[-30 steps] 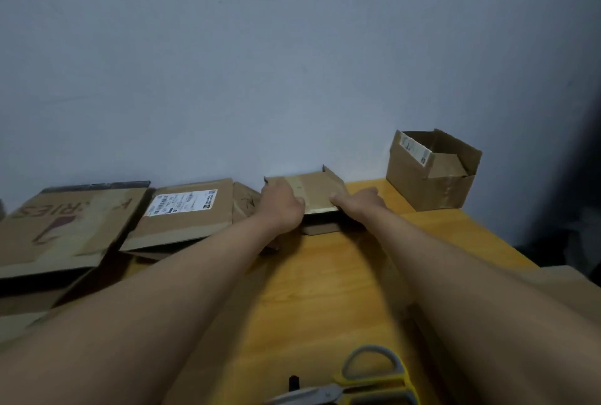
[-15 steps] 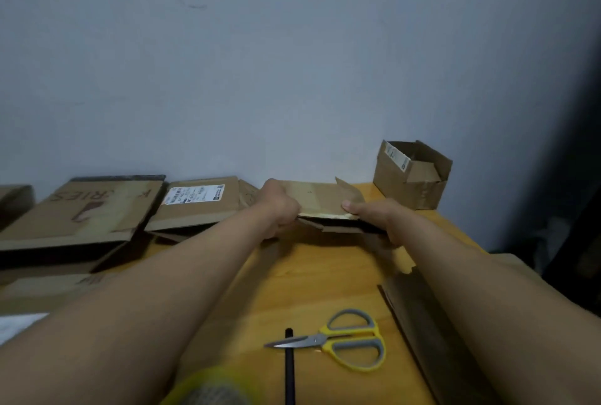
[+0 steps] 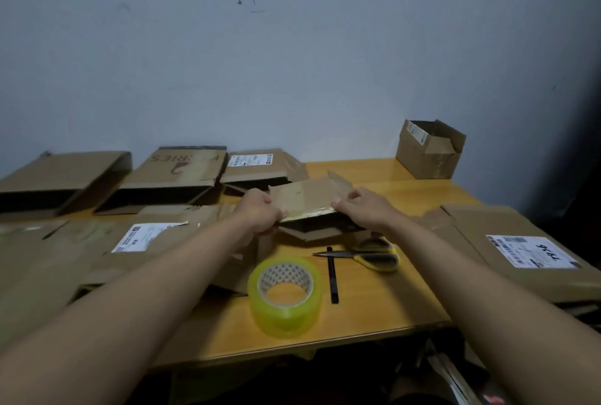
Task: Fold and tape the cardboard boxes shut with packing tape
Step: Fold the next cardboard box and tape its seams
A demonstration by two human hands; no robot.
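Observation:
A small flattened cardboard box point(image 3: 309, 198) with shiny tape along its near edge is held just above the wooden table point(image 3: 383, 304). My left hand point(image 3: 260, 211) grips its left edge with curled fingers. My right hand point(image 3: 361, 209) pinches its right near corner, thumb on top. A roll of yellow-green packing tape point(image 3: 284, 294) stands on the table in front of the box. Yellow-handled scissors point(image 3: 367, 255) and a black pen point(image 3: 331, 274) lie to the right of the roll.
Several flattened boxes lie along the back left point(image 3: 172, 173) and near left point(image 3: 107, 248). A labelled flat box point(image 3: 520, 251) covers the right side. An open small box point(image 3: 429, 149) stands at the back right against the wall. The table's front edge is close.
Both hands have pulled the small box from the back of the table towards me and lifted it. The view has tipped downward, bringing the tape roll and more boxes into sight.

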